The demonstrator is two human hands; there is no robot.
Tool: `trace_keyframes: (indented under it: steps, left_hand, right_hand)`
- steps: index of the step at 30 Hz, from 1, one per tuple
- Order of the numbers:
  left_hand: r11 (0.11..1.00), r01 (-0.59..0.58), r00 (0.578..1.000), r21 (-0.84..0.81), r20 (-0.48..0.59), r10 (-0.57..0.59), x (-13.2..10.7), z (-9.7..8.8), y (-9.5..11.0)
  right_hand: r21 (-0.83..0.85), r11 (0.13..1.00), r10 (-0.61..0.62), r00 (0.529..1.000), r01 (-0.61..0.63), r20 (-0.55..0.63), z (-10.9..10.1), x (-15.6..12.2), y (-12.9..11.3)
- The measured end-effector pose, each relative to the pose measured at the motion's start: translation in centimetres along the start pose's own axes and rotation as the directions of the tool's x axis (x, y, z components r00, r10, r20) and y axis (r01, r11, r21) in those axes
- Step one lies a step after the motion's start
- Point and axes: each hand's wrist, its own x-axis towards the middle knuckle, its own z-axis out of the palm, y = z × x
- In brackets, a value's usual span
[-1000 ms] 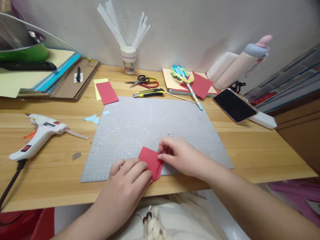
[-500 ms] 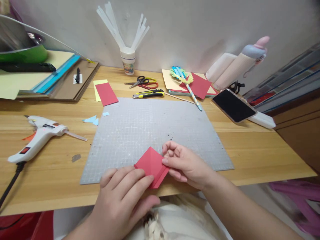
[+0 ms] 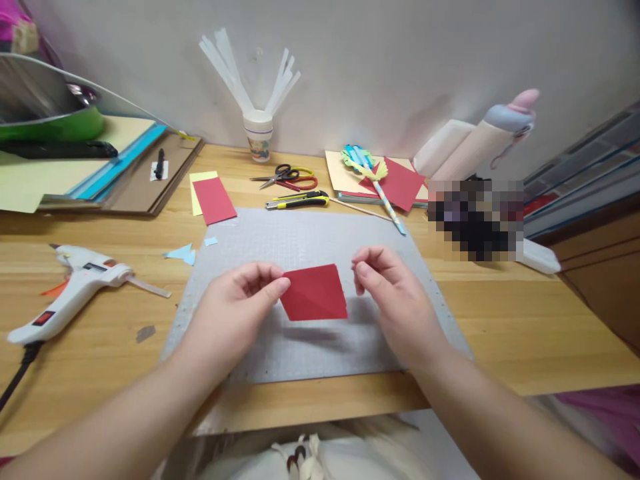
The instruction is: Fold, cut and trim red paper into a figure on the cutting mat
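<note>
A piece of red paper (image 3: 315,293) is held up above the grey cutting mat (image 3: 250,230), with its shadow falling on the mat below. My left hand (image 3: 243,297) pinches its left corner between thumb and fingers. Faint crease lines run across the paper, and its right edge hangs free. Just to the right, apart from the paper, is my right hand (image 3: 400,300). Its fingers are curled with the thumb against them, and nothing shows in its grip.
Behind the mat lie a yellow utility knife (image 3: 300,200), scissors (image 3: 280,176) and a paper flower (image 3: 373,177). A glue gun (image 3: 85,280) is at left. Red paper (image 3: 215,200) overlaps the mat's far left corner. A cup (image 3: 259,139) holds white glue sticks or strips.
The red paper has been lifted off the near edge of the mat and turned. My left hand has moved up to its left corner; my right hand has let go and moved slightly right.
</note>
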Motion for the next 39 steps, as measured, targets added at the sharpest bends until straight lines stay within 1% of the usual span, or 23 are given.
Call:
trace_keyframes:
  steps: [1,2,4,6,8,10,12,14,15,17,19,21,25,28,29,30,31,33,35,36,38,39]
  left_hand:
    - [0.996,0.072,0.994,-0.044,0.086,-0.068,0.7,0.0,0.0]
    - [0.992,0.111,0.985,-0.057,0.142,-0.102,1.3,0.1,0.0]
    - [0.988,0.145,0.97,-0.048,0.204,-0.132,2.2,0.2,-0.1]
    - [0.987,0.155,0.966,-0.037,0.217,-0.144,2.7,0.4,-0.3]
    - [0.985,0.169,0.962,-0.039,0.223,-0.156,3.0,0.6,-0.4]
    - [0.982,0.185,0.955,-0.044,0.242,-0.169,3.2,0.7,-0.6]
    - [0.98,0.197,0.936,-0.033,0.305,-0.178,3.3,0.6,-0.8]
    - [0.985,0.173,0.903,0.024,0.396,-0.168,3.3,0.5,-1.1]
    - [0.988,0.133,0.885,0.078,0.44,-0.154,3.2,0.4,-1.2]
    - [0.976,-0.014,0.852,0.216,0.514,-0.101,2.9,0.1,-1.3]
    - [0.924,-0.194,0.824,0.33,0.565,-0.029,2.6,-0.1,-1.4]
    - [0.862,-0.321,0.805,0.392,0.593,0.03,2.3,-0.3,-1.4]
    - [0.753,-0.462,0.789,0.47,0.606,0.106,2.1,-0.5,-1.3]
    - [0.621,-0.577,0.76,0.53,0.627,0.171,1.9,-0.6,-1.1]
    - [0.599,-0.594,0.751,0.537,0.637,0.174,1.9,-0.7,-1.1]
    - [0.606,-0.592,0.746,0.531,0.646,0.162,1.8,-0.8,-1.1]
    - [0.644,-0.567,0.746,0.514,0.651,0.138,1.8,-0.9,-1.1]
    - [0.773,-0.449,0.765,0.449,0.64,0.073,1.8,-1.0,-1.2]
    - [0.891,-0.282,0.808,0.357,0.588,0.02,2.0,-1.0,-1.4]
    - [0.934,-0.198,0.835,0.297,0.551,0.001,2.2,-1.0,-1.5]
    - [0.989,-0.043,0.877,0.145,0.479,-0.032,2.6,-1.0,-1.6]
    - [0.998,0.021,0.89,0.061,0.454,-0.046,2.8,-1.0,-1.6]
  right_hand:
    - [-0.11,0.993,-0.026,0.998,0.033,0.065,0.0,0.6,0.0]
    - [-0.189,0.981,-0.014,0.988,0.042,0.152,0.0,1.2,0.0]
    - [-0.268,0.963,0.093,0.942,-0.003,0.321,0.2,2.3,0.2]
    - [-0.285,0.952,0.232,0.873,-0.112,0.43,0.5,3.2,0.6]
    - [-0.236,0.942,0.327,0.814,-0.239,0.481,0.7,3.7,1.1]
    - [-0.149,0.93,0.363,0.78,-0.335,0.511,0.7,4.0,1.6]
    - [-0.082,0.91,0.383,0.746,-0.407,0.545,0.5,4.0,2.0]
    - [-0.094,0.899,0.398,0.71,-0.427,0.581,0.3,3.8,2.2]
    - [-0.12,0.903,0.397,0.695,-0.413,0.6,0.1,3.6,2.2]
    - [-0.18,0.921,0.379,0.68,-0.346,0.627,0.0,3.3,2.3]
    - [-0.233,0.934,0.356,0.677,-0.27,0.644,0.0,3.0,2.3]
    - [-0.268,0.935,0.354,0.675,-0.234,0.647,0.0,2.8,2.3]
    - [-0.28,0.933,0.356,0.68,-0.225,0.641,0.1,2.8,2.3]
    - [-0.28,0.942,0.328,0.686,-0.186,0.649,0.1,2.8,2.3]
    - [-0.282,0.944,0.32,0.683,-0.171,0.657,0.1,2.8,2.4]
    - [-0.284,0.945,0.315,0.679,-0.161,0.663,0.1,2.7,2.4]
    - [-0.284,0.945,0.316,0.673,-0.162,0.669,0.1,2.7,2.4]
    - [-0.239,0.947,0.321,0.674,-0.215,0.666,0.1,2.7,2.5]
    - [-0.114,0.938,0.321,0.699,-0.326,0.639,0.0,2.8,2.6]
    - [-0.037,0.925,0.318,0.719,-0.378,0.618,0.0,3.0,2.6]
    - [0.088,0.891,0.317,0.75,-0.445,0.58,0.0,3.3,2.8]
    - [0.122,0.876,0.319,0.751,-0.466,0.577,0.0,3.4,2.9]
